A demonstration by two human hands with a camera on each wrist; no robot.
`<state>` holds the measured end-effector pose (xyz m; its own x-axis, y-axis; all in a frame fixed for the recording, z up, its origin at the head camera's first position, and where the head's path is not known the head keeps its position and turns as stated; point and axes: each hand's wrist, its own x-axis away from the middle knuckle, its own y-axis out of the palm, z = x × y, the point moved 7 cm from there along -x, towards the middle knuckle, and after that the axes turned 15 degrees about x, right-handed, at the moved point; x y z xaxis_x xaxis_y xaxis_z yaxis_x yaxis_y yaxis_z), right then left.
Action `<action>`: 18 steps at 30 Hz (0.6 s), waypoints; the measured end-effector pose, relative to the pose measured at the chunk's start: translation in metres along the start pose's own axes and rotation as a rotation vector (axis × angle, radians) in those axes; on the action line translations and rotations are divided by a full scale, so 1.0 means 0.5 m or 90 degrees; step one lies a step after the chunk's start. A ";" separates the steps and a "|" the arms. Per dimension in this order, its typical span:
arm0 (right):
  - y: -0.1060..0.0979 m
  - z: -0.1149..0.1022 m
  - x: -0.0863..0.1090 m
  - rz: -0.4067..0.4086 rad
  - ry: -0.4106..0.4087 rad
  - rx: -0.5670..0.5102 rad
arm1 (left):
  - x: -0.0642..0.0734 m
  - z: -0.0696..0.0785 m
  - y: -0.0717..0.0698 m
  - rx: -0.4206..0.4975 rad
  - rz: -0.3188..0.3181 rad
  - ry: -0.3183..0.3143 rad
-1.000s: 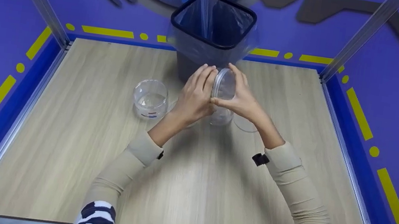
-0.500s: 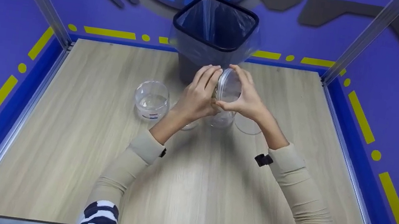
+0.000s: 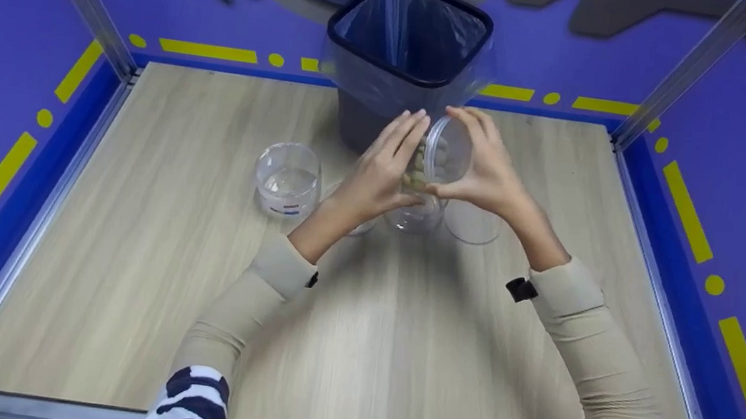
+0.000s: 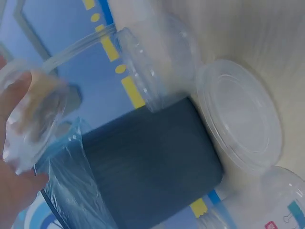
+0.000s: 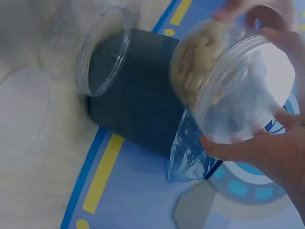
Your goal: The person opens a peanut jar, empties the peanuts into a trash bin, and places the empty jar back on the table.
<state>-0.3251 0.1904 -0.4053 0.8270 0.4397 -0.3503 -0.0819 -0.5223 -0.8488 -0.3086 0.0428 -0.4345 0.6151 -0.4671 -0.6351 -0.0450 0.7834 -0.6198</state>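
Note:
A clear plastic jar [image 3: 417, 165] of pale tan pieces that look like nuts is held on its side above the table. My left hand [image 3: 378, 170] grips it from the left, fingers along its far side and thumb low. My right hand [image 3: 494, 164] grips the clear lid [image 5: 238, 90] at the right end, thumb and fingertips at its rim. The lid is on the jar. Below the hands stands a clear open jar [image 3: 415, 219]. Flat clear lids lie to either side of it, one lid [image 3: 472, 224] on the right and another lid [image 4: 240, 119] on the left.
A dark bin [image 3: 363, 118] with a plastic liner stands at the back, just behind the hands. Another clear open container [image 3: 287, 180], with a small printed mark, stands to the left. Blue-purple walls border the wooden table [image 3: 340, 349].
Both hands have shifted to the right with the jar. My left hand covers less of it, and the nut-like pieces now show between the hand and the lid.

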 end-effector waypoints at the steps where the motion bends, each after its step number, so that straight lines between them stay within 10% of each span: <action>1: -0.001 0.001 0.000 0.001 0.014 -0.020 | -0.002 0.003 0.002 -0.017 0.001 0.004; 18: -0.003 -0.028 0.003 0.033 -0.004 -0.071 | -0.025 0.035 -0.032 -0.109 0.022 0.056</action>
<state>-0.3159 0.1818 -0.3991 0.8193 0.4147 -0.3960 -0.0621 -0.6224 -0.7802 -0.3017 0.0433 -0.4085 0.5396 -0.4819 -0.6904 -0.2029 0.7214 -0.6621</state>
